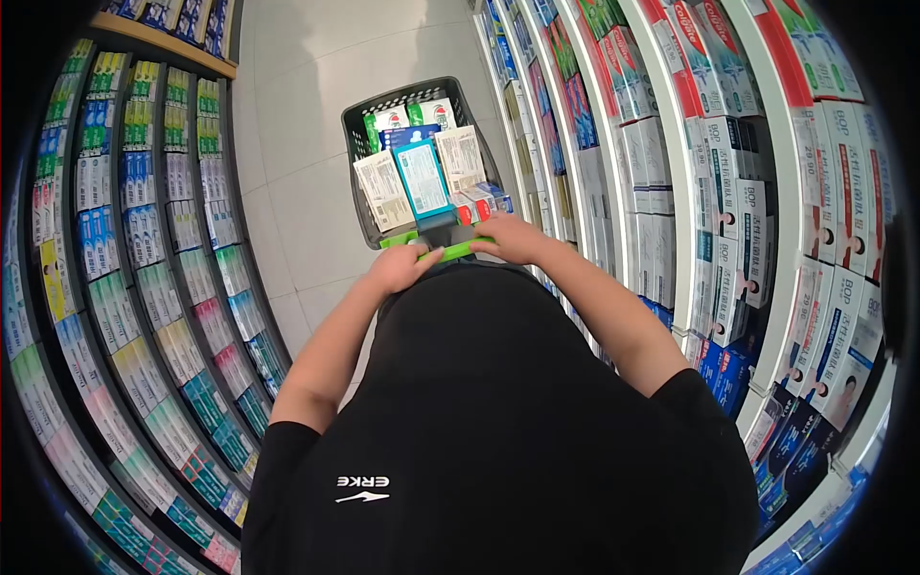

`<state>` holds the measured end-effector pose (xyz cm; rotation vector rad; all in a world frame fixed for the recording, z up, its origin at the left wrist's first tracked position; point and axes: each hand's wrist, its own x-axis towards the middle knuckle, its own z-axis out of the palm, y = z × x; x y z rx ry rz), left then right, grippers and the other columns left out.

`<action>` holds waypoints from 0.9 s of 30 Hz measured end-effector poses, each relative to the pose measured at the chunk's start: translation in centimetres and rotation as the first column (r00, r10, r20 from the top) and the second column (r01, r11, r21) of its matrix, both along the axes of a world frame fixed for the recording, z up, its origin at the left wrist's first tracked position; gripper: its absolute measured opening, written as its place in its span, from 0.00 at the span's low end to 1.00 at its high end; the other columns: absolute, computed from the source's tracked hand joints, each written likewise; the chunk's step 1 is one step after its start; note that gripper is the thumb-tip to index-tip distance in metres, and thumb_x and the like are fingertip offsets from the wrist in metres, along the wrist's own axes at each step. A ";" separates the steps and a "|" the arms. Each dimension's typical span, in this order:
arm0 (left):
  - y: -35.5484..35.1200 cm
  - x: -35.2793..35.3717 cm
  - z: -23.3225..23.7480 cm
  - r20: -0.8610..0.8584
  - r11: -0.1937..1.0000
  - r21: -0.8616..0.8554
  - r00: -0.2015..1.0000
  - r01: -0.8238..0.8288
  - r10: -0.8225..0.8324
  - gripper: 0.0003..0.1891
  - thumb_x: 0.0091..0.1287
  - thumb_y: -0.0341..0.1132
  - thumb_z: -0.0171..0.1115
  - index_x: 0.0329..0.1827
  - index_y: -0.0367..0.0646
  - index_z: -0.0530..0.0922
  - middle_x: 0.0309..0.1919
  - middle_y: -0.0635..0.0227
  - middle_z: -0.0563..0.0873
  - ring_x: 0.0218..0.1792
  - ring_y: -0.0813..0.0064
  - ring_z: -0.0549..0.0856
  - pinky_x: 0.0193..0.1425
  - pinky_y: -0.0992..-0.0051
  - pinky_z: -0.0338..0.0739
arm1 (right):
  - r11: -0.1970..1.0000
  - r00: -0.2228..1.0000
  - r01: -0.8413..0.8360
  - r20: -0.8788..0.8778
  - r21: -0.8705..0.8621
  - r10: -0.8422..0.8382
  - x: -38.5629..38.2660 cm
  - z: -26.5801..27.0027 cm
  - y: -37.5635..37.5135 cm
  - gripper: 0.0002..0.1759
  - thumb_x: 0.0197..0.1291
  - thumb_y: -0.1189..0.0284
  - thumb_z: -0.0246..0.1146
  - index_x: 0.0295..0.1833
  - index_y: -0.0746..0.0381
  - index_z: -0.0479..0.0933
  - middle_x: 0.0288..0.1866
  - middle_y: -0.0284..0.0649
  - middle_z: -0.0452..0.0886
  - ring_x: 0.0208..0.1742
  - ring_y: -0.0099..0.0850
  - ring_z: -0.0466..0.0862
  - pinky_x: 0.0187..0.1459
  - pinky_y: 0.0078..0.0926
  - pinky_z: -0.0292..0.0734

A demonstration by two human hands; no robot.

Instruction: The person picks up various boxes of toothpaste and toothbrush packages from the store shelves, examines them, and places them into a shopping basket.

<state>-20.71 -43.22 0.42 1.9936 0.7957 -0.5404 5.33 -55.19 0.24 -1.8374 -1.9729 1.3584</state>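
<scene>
Black shirt (537, 412) is filling the lower centre of the frame. Left hand (401, 266) and right hand (513, 240) are both grasping the green handle (457, 251) at centre; fingers are curling over it. Basket (352, 172) is sitting upper centre, carrying packed boxes (420, 180). For good control: keep grip even, wrists loose, basket tracking clear of the white shelving (613, 192), upper right.

Basket, dark, perforated (412, 89): one teal pack (422, 179), two cream packs (382, 190), one blue pack (407, 134), green-and-white packs (429, 111), small red-and-white boxes (474, 206).
</scene>
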 end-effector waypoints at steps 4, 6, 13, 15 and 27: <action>1.0 1.2 -2.1 0.114 0.967 -0.171 0.971 -0.191 0.212 0.27 0.76 0.58 0.57 0.52 0.39 0.82 0.47 0.46 0.87 0.53 0.50 0.86 0.58 0.56 0.79 | 0.893 0.923 0.380 -0.035 0.242 -0.383 1.0 -2.1 -1.1 0.25 0.67 0.59 0.69 0.66 0.55 0.77 0.63 0.49 0.81 0.67 0.53 0.75 0.66 0.48 0.73; 0.9 2.6 -4.0 0.222 0.969 -0.158 0.949 -0.190 0.222 0.27 0.75 0.55 0.60 0.59 0.37 0.80 0.54 0.46 0.85 0.57 0.52 0.85 0.61 0.57 0.78 | 0.826 0.878 0.399 0.092 0.398 -0.469 1.3 -3.0 -1.3 0.33 0.63 0.65 0.72 0.73 0.52 0.72 0.71 0.49 0.75 0.71 0.54 0.73 0.69 0.48 0.72; 1.1 8.1 -9.3 0.215 1.000 -0.020 0.976 -0.013 0.017 0.36 0.76 0.43 0.60 0.81 0.36 0.61 0.75 0.42 0.72 0.73 0.49 0.75 0.78 0.61 0.68 | 0.934 0.911 0.331 0.301 -0.131 -0.281 0.8 -6.1 1.0 0.43 0.62 0.72 0.70 0.82 0.48 0.62 0.83 0.47 0.63 0.80 0.51 0.66 0.77 0.44 0.66; 1.1 8.9 -9.0 0.135 0.990 -0.139 0.989 -0.037 0.056 0.36 0.74 0.42 0.61 0.79 0.33 0.62 0.74 0.41 0.73 0.74 0.48 0.74 0.79 0.62 0.66 | 0.921 0.902 0.373 0.275 -0.113 -0.331 0.7 -5.9 0.7 0.43 0.62 0.72 0.69 0.82 0.48 0.62 0.83 0.47 0.63 0.80 0.50 0.66 0.77 0.44 0.66; -1.8 2.6 -0.5 -0.034 1.000 -0.022 0.999 -0.006 0.005 0.30 0.81 0.60 0.43 0.47 0.42 0.85 0.41 0.42 0.88 0.47 0.39 0.86 0.53 0.50 0.79 | 0.654 0.701 0.661 0.010 0.368 -0.713 2.5 1.8 -8.3 0.23 0.65 0.70 0.67 0.64 0.63 0.77 0.63 0.49 0.81 0.65 0.50 0.78 0.68 0.45 0.72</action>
